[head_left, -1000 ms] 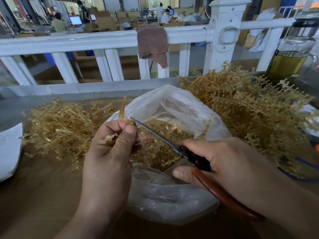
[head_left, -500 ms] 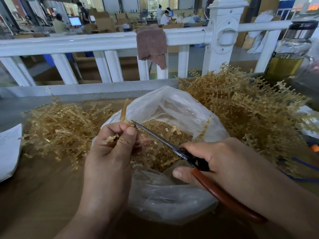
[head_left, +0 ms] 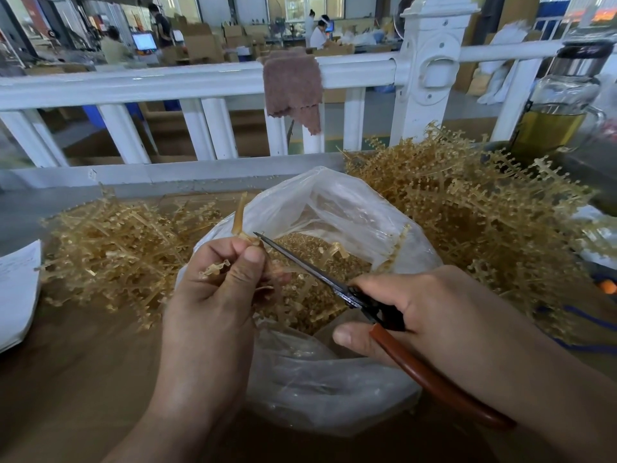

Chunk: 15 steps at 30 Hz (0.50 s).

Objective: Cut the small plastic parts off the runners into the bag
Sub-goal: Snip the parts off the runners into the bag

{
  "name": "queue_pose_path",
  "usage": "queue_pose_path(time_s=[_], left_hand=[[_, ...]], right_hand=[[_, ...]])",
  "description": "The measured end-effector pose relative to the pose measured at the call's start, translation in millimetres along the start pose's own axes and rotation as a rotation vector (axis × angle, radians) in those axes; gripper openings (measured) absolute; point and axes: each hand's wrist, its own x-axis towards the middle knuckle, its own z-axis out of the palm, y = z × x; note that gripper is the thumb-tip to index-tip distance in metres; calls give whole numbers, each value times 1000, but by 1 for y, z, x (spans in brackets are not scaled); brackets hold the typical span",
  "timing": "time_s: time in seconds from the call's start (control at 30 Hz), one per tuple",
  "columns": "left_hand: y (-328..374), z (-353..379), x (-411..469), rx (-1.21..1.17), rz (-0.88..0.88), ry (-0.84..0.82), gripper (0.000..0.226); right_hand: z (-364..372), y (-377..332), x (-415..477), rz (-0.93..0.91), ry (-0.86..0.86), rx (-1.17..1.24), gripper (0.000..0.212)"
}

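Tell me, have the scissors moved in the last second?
No, not noticeably. Against the rim of the bag, the scissors stay tip-first by the runner pinched in the left hand, the right hand gripping their handles.

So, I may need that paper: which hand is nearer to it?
Left. The left hand holds a runner right of the paper; the right hand grips scissors farther right.

Pivot of scissors [head_left: 300, 266] was hidden under right hand [head_left: 450, 312]; runner [head_left: 241, 213] mostly buried in left hand [head_left: 213, 302]; paper [head_left: 16, 289] at 9 o'clock cropped.
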Motion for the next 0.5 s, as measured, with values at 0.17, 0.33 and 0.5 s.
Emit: queue_pose_path(time_s=[0.17,0.33,0.5], left_hand=[[3,1,-1,-16,-26,1,4],[8,2,-1,4,-47,1,11],[9,0,-2,-38,-131,-19,23]], right_hand=[[3,3,1,-22,0,47,62],[3,3,2,-30,13,259,59],[8,-5,2,-4,35,435,49]])
